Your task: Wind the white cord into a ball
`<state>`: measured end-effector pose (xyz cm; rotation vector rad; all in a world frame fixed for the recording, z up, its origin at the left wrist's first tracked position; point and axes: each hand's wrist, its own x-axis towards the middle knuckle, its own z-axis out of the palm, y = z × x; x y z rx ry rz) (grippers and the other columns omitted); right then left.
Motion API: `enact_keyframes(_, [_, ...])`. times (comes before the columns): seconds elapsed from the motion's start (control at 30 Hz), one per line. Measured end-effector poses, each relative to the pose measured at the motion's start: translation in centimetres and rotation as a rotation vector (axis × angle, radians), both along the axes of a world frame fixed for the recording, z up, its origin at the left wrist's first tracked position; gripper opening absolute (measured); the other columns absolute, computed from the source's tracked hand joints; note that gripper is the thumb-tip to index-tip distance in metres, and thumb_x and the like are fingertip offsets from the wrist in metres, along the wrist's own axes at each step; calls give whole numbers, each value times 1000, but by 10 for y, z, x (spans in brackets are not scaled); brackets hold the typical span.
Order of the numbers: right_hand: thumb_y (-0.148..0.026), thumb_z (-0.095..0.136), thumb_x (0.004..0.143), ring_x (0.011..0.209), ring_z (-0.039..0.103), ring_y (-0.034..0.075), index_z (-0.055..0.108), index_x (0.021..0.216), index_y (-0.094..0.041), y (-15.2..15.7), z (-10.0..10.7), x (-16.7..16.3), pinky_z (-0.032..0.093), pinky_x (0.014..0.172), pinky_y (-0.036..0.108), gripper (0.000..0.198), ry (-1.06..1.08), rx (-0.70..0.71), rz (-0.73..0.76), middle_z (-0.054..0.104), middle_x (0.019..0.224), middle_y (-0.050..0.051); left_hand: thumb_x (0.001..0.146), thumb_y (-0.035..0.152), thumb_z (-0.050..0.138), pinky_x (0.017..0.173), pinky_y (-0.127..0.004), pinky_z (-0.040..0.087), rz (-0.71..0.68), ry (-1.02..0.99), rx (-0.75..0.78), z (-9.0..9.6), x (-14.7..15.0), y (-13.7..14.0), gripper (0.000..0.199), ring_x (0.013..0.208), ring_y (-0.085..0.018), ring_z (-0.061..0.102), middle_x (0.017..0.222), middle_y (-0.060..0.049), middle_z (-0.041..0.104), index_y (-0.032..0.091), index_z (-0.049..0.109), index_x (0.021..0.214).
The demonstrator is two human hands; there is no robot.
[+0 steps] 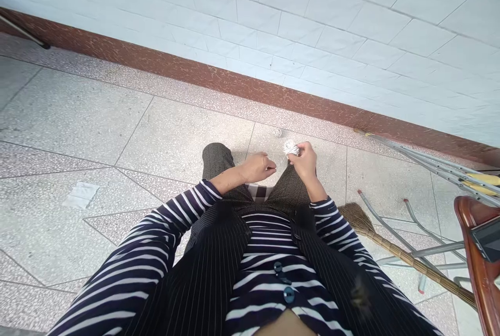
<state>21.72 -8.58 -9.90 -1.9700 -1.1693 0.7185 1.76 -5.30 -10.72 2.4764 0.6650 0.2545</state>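
Right hand (pixel 307 164): thumb and fingers pinching the edge of a rounded, bumpy white bundle (pixel 290 147), material too small to make out; bundle is above the right knee, on the wall side. Left hand (pixel 258 167): fingers curled inward, knuckles up, over the gap between the thighs, apart from the bundle; can't tell if anything is pinched in it.

Just beyond the bundle, toward the wall: smaller round white piece with dark specks (pixel 277 132), apart from both hands. Beneath the hands, dark grey-brown textured trousers (pixel 216 161), knees apart, with a dark-and-white checked patch of fabric (pixel 258 191) between the thighs. Sleeves navy with white stripes, dark pinstriped vest over.

Further out, right: straw broom with jointed tan handle (pixel 406 259), lying across grey metal tube legs with red tips (pixel 414 216); silver metal poles with yellow parts (pixel 424 154) near the wall; glossy red-brown wooden surface (pixel 471 268) bearing a dark rectangular device (pixel 488 239). Left: flat white sheet (pixel 81 195) on speckled floor tiles (pixel 82 117). Ahead: red-brown baseboard (pixel 187 67), pale tiled wall (pixel 250 13).
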Motion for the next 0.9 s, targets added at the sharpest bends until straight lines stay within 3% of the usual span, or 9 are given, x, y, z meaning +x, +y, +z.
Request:
enact_keyframes(0.07, [-20,68,65,77,63,22,55,87,-21,-3,-13,-5,49,73,34,25,-189,-40,142,67,87,4,96,24,53,109,-39,39,-47,41,58,10,0,0,29,62,-14,60,61,0,66,19,67,71])
enact_keyframes(0.13, [-16,67,63,79,60,21,55,84,-21,-11,-22,-12,47,75,33,25,-226,-89,306,66,90,4,95,23,53,112,-42,36,-72,74,117,15,-3,5,27,64,-15,62,65,-1,68,18,68,72])
enact_keyframes(0.27, [-15,65,60,59,54,14,55,86,-22,-33,-19,-22,45,58,27,28,218,-275,521,58,68,-5,96,22,52,116,-45,31,-60,77,156,10,-11,19,27,72,-16,65,73,-3,71,17,70,77])
enact_keyframes(0.37, [-19,69,59,55,57,13,56,87,-22,-43,-1,-22,47,49,25,31,643,-285,494,60,67,-6,99,22,48,115,-42,32,-20,2,28,-1,-15,24,27,76,-15,66,77,-1,72,18,70,83])
enact_keyframes(0.5, [-21,73,57,50,61,14,56,84,-20,-35,22,-14,43,42,23,32,786,-128,246,65,69,-3,99,23,49,106,-36,40,78,-27,-128,-14,-14,14,28,70,-14,62,71,0,71,18,68,80])
enact_keyframes(0.6, [-23,70,57,48,60,14,55,85,-20,-17,24,-5,41,42,23,32,718,-54,68,63,64,-4,100,28,49,100,-32,44,96,-38,-147,-16,-11,1,33,66,-14,59,67,0,69,18,66,73])
enact_keyframes(0.7, [-25,68,59,52,60,15,52,87,-22,0,11,0,44,47,26,32,473,-49,-18,63,68,-3,99,27,50,104,-34,42,80,-18,-60,-10,-8,-7,32,62,-13,58,63,1,66,18,65,71])
enact_keyframes(0.83, [-25,70,60,72,61,19,53,83,-22,-1,-15,-8,47,63,30,29,-44,-131,119,65,84,2,97,22,51,112,-41,36,-8,58,81,0,-7,-6,28,61,-13,58,62,1,65,18,66,74])
enact_keyframes(0.9, [-20,70,58,75,59,19,53,81,-21,-8,-25,-15,45,66,29,28,-89,-198,253,63,84,1,97,21,50,112,-44,36,-41,103,170,1,-9,-1,29,63,-14,60,64,-1,65,17,68,75])
